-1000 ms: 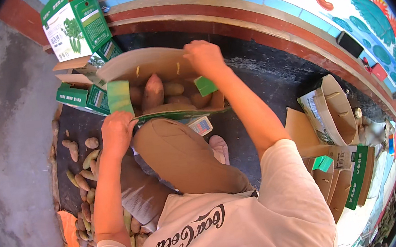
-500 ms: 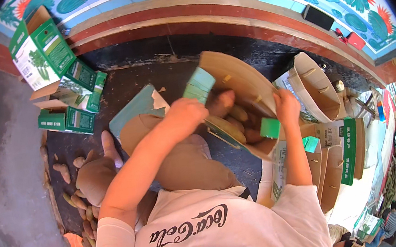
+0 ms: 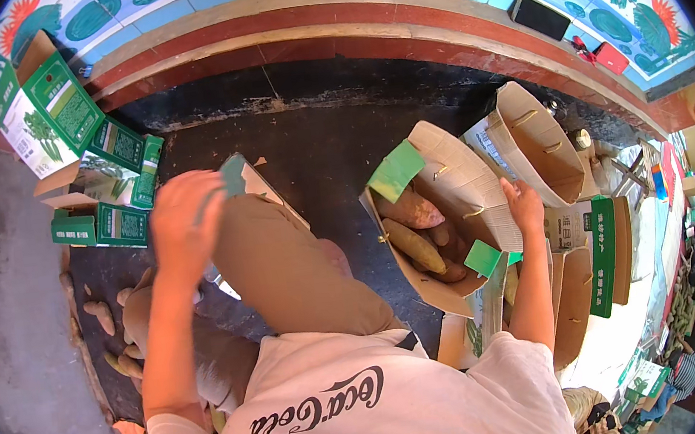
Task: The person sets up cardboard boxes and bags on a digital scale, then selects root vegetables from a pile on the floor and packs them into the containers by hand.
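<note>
My left hand, blurred, is loosely spread beside my knee. My right hand, likewise spread, lies near the rim of a cardboard carton holding sweet potatoes.

Potatoes in open box, right; second box just beyond it. Cartons far left, near wall.
</note>
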A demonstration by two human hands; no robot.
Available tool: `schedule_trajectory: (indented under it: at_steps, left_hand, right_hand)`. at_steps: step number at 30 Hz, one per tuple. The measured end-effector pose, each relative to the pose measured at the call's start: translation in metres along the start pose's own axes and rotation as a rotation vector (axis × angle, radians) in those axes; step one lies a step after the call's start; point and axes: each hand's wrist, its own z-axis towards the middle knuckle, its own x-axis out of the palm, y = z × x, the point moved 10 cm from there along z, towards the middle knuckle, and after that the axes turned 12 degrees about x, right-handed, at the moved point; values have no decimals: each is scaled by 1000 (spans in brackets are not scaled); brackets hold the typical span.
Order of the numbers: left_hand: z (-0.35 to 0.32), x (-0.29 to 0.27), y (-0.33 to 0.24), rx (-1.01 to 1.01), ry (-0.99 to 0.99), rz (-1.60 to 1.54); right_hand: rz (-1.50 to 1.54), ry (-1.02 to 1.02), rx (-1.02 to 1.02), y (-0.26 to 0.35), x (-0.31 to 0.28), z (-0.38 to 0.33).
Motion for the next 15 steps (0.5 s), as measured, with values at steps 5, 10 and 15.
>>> schedule_trajectory:
  at_steps: [5,10,15]
  left_hand:
    - [-90,-71,68,-224,-96,204]
    - [-176,-116,96,-396,-53,539]
    - [-225,-134,99,-514,-78,641]
  right_hand:
    - [-137,-104,79,-19,12,77]
    - [-390,52,242,-44,48,113]
    - [-638,186,189,-60,76,118]
